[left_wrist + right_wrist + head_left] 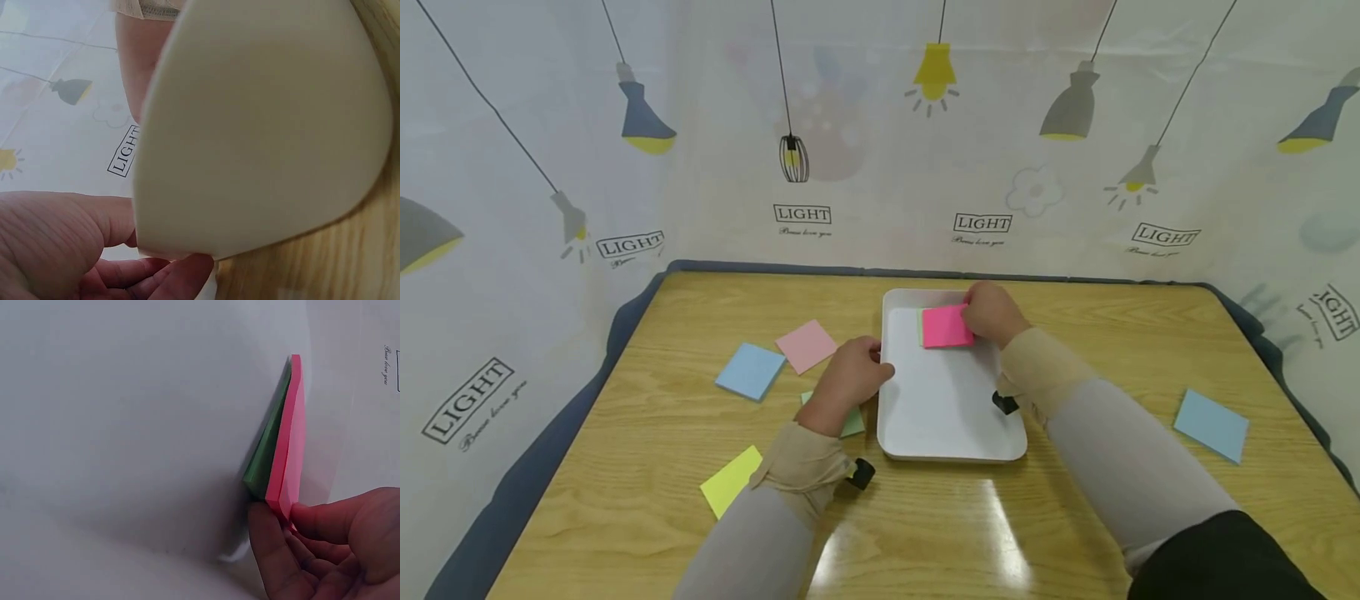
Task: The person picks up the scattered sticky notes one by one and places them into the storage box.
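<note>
A white rectangular tray point(936, 408) lies on the wooden table in front of me. My left hand point(850, 377) grips its left side, thumb at the rim and fingers against the outer wall point(262, 137). At the tray's far end, my right hand point(991, 313) pinches a bright pink sticky-note pad point(944, 328) by its right edge. Under the pink pad sits a green pad point(269, 453), mostly covered in the head view. In the right wrist view the two pads meet near their far end and spread apart towards my fingers.
Left of the tray lie a pale pink pad point(807, 346), a blue pad point(750, 372), a yellow pad point(730, 481) and a light green pad point(853, 423) partly behind my left wrist. Another blue pad point(1212, 425) is far right. A lamp-printed curtain point(880, 167) hangs behind the table.
</note>
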The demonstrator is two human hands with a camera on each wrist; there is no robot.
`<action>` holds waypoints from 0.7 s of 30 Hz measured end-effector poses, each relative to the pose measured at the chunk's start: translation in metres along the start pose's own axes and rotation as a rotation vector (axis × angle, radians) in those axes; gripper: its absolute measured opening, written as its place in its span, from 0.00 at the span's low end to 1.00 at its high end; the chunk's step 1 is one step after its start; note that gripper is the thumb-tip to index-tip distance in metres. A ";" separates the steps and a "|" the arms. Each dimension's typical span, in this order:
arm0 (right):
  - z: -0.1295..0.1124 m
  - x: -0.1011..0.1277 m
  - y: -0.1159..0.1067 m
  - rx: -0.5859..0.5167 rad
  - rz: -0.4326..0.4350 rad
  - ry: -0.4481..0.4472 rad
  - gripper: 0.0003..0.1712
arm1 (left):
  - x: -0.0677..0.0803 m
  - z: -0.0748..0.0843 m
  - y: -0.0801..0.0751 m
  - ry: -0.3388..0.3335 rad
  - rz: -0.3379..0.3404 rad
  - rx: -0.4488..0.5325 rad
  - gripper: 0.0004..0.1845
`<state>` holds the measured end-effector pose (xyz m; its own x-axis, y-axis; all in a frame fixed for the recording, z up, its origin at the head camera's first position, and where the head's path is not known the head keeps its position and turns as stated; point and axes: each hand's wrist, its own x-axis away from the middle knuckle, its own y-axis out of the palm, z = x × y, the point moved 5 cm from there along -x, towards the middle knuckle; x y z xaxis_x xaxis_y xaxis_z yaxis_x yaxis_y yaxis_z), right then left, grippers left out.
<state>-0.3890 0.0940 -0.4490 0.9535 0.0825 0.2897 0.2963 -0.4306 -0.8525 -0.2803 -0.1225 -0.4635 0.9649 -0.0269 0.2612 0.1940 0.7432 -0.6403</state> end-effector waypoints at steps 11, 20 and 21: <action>-0.005 0.005 -0.001 0.044 0.019 -0.031 0.20 | 0.002 0.002 0.001 -0.005 0.001 0.002 0.24; -0.006 0.007 -0.004 0.056 0.016 -0.024 0.21 | 0.000 0.000 0.001 -0.008 -0.002 0.012 0.24; -0.006 0.007 -0.005 0.057 0.017 -0.024 0.21 | 0.000 0.000 0.001 -0.008 -0.002 0.011 0.24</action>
<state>-0.3837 0.0915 -0.4403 0.9593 0.0978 0.2651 0.2821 -0.3799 -0.8809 -0.2800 -0.1214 -0.4638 0.9632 -0.0231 0.2679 0.1937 0.7506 -0.6318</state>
